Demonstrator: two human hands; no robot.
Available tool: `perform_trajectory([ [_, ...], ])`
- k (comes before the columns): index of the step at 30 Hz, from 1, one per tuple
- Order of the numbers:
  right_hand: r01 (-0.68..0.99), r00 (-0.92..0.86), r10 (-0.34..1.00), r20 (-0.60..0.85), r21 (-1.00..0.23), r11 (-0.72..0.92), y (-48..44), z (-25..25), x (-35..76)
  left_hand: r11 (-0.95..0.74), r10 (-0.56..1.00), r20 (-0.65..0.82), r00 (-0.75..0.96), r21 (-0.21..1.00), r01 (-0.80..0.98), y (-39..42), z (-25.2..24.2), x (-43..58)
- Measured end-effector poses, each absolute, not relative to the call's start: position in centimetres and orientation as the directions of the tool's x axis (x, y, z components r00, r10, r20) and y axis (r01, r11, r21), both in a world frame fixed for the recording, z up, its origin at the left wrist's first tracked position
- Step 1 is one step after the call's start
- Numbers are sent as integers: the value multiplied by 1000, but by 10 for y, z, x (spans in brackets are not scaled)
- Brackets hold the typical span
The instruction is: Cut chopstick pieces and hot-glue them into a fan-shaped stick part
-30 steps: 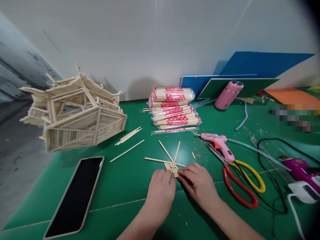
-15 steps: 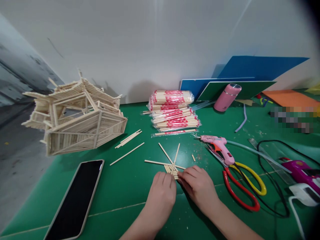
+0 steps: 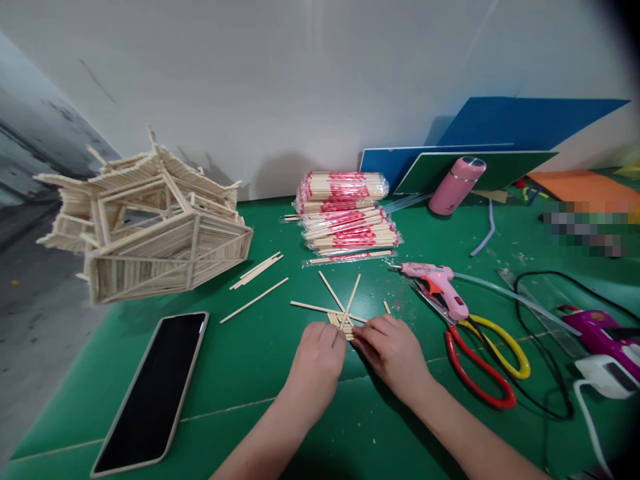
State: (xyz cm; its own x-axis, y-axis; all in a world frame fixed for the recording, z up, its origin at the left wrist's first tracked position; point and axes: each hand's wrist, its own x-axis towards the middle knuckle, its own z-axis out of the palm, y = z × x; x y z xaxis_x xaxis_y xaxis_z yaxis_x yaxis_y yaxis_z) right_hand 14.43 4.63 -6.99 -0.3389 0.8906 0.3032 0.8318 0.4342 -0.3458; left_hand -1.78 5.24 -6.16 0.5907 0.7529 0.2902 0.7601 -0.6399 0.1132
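Crossed wooden sticks (image 3: 330, 293) lie on the green table, joined to a small cluster of short sticks (image 3: 345, 329) at its near end. My left hand (image 3: 320, 360) is closed on the left near edge of this cluster, with its fingertips pressed together. On the other side, my right hand (image 3: 390, 347) pinches the cluster's right edge. Both hands hide part of the sticks. A short loose stick piece (image 3: 387, 307) rests just beyond my right hand.
Left are a stick-built house model (image 3: 165, 233) and a phone (image 3: 155, 393). Wrapped chopstick bundles (image 3: 350, 227) lie behind. At right are a pink glue gun (image 3: 440, 287), red-and-yellow-handled scissors (image 3: 480, 360), cables, a pink bottle (image 3: 457, 187) and leaning boards (image 3: 525, 127).
The whole view has shifted slightly, so the table objects appear a little higher. Both hands keep their hold on the stick cluster.
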Motion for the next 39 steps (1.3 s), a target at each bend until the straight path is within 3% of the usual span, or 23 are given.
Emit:
perform_trajectory([
  [10,863,-294,914,278,-335,379,42,-64,139,-423,902,171,397,153,893,50,-50,-23],
  [24,866,-264,914,309,-342,366,41,-67,133,-377,926,122,358,225,898,52,-58,-19],
  [39,850,-274,913,301,-368,377,29,-66,122,-350,935,162,317,263,899,34,-56,-32],
])
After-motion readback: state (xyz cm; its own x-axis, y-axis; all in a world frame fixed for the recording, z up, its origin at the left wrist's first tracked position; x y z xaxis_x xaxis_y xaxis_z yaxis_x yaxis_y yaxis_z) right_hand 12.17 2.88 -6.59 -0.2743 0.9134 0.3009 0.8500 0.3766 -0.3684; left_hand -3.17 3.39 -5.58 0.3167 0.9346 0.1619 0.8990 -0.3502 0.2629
